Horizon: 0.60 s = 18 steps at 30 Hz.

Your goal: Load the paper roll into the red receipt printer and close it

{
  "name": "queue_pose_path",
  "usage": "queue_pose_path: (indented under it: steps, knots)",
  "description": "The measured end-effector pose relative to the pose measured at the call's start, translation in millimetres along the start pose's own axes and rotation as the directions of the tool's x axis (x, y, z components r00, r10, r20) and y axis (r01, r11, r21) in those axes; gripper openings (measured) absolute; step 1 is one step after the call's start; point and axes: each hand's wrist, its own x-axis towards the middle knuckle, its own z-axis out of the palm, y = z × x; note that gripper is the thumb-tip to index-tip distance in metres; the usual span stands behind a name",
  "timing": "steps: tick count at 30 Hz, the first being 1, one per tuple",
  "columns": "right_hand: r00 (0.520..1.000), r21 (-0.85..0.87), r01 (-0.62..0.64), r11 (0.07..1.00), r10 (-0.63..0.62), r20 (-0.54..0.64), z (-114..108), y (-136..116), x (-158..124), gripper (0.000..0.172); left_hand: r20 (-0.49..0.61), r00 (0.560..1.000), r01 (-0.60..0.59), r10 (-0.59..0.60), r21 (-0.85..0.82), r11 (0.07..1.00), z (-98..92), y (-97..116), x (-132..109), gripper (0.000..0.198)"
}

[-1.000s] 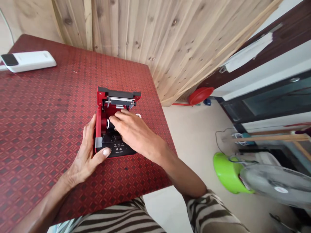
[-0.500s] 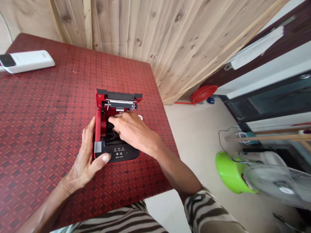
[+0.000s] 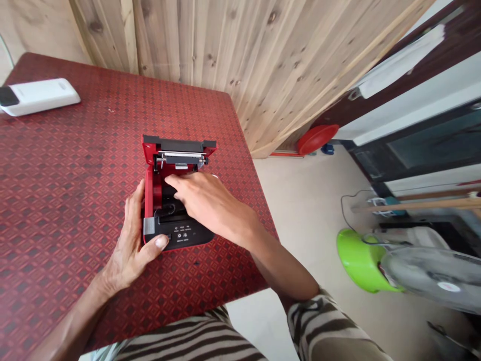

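A red and black thermal label printer (image 3: 184,240) sits on the table with its lid (image 3: 180,145) raised, showing the metal bar and roller under it. My left hand (image 3: 131,240) grips the printer's left side, the thumb on its black front panel and the fingers along the red side wall. My right hand (image 3: 206,200) reaches over the right side into the open compartment (image 3: 165,198). Its fingers are bent, with index and thumb toward the left; the other fingertips and whatever they hold are hidden. A thin dark wire loop shows inside the compartment.
The printer stands on a red patterned table (image 3: 75,175) against a wooden plank wall (image 3: 210,45). A white device with a black end (image 3: 41,96) lies at the far left. On the floor at right are a green tub (image 3: 366,260), a transparent fan-like disc (image 3: 432,276) and a red basin (image 3: 317,139).
The view has shifted slightly. My right hand's index finger and thumb have moved a little within the compartment. The left hand keeps its grip on the printer.
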Motion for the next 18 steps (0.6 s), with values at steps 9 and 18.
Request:
queue_pose_path:
  steps: [9,18]
  knots:
    - [0.935,0.184,0.296,0.937,-0.245,-0.255,2,0,-46,0.017,0.002,1.0,0.012,-0.012,-0.038,0.999,-0.8,3,0,0.099]
    - [0.849,0.117,0.296,0.948,-0.205,-0.487,29,0,-64,0.02,-0.246,0.922,0.203,-0.299,-0.349,0.915,-18.7,30,50,0.098]
